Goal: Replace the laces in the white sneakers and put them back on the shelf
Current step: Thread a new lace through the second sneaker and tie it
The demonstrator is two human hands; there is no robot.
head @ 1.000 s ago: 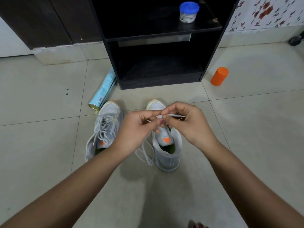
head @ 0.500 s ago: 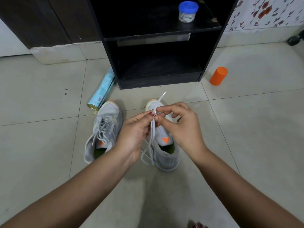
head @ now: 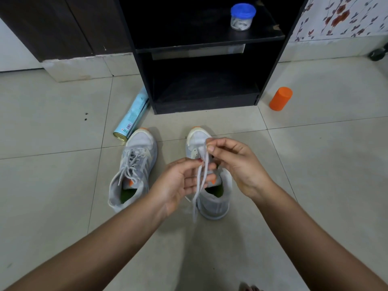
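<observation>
Two white sneakers stand on the tiled floor, toes toward the black shelf (head: 270, 36). The left sneaker (head: 134, 166) is laced. The right sneaker (head: 214, 198) lies partly behind my hands. My right hand (head: 237, 164) pinches the top of a white lace (head: 199, 183) between thumb and fingers above the shoe's toe. The lace hangs down in two strands to the floor. My left hand (head: 178, 181) is palm up with the strands running between its fingers and thumb.
A light blue can (head: 132, 118) lies on the floor by the shelf's left foot. An orange cylinder (head: 280, 98) stands to the shelf's right. A blue-lidded jar (head: 242, 17) sits on the upper shelf board. The lower shelf compartment holds nothing I can see.
My hands have drawn apart. The right hand stayed high over the toe with the lace end, while the left hand dropped lower and turned palm up along the hanging strands.
</observation>
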